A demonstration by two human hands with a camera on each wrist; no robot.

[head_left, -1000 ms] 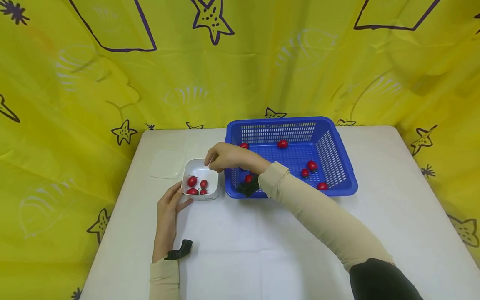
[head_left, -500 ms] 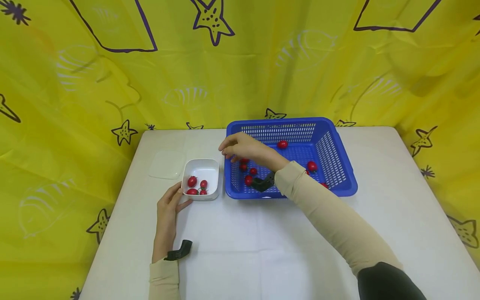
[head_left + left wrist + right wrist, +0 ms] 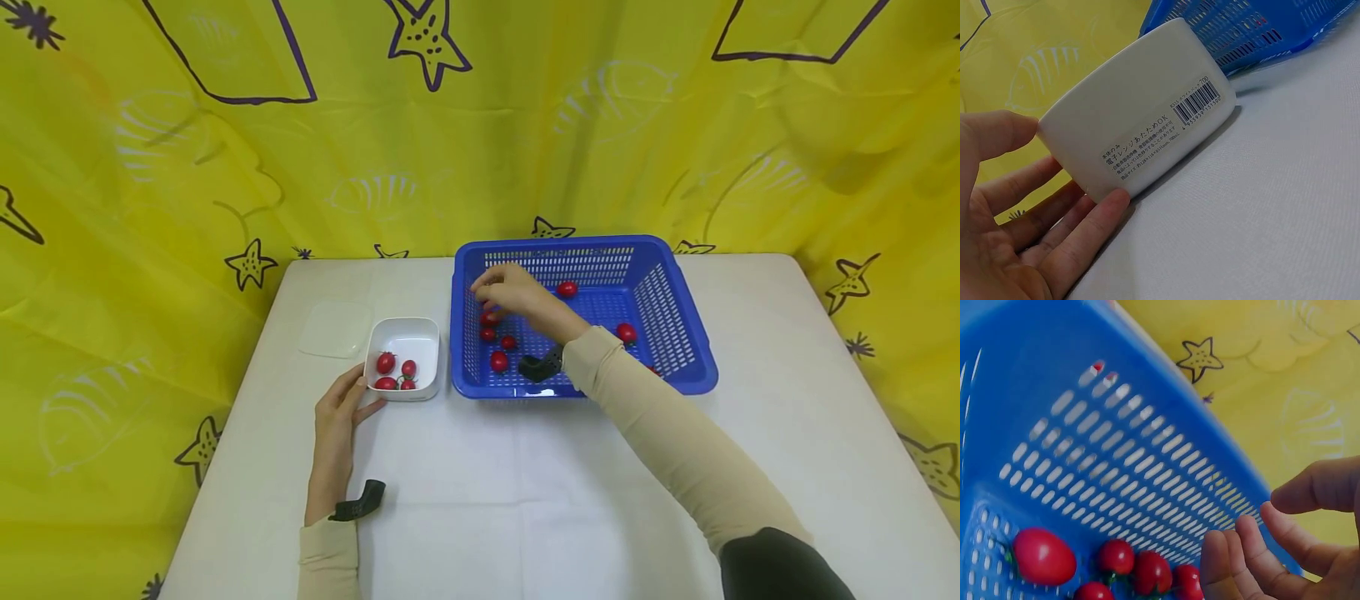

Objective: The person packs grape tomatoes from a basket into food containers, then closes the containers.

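Note:
My left hand (image 3: 339, 417) holds a white plastic container (image 3: 427, 354) at its near left corner. In the left wrist view, the thumb rests at the rim and the fingers (image 3: 1100, 222) lie against the lower side, below a printed label. Several red cherry tomatoes (image 3: 386, 362) lie in the near left part of the container. My right hand (image 3: 517, 296) is over the left part of a blue plastic basket (image 3: 585, 393). Its fingers are loosely bent, thumb close to the index fingertip, with nothing seen between them. Several cherry tomatoes (image 3: 1044, 556) lie beneath in the basket.
A translucent lid (image 3: 335, 331) lies flat on the white table (image 3: 465, 517), left of the container. More tomatoes (image 3: 626, 333) are at the basket's right. A yellow patterned curtain (image 3: 480, 150) hangs behind and at both sides. My right forearm crosses the basket's front rim.
My right hand has moved right, from above the white container to above the basket's left part. The left hand and the container have stayed in place.

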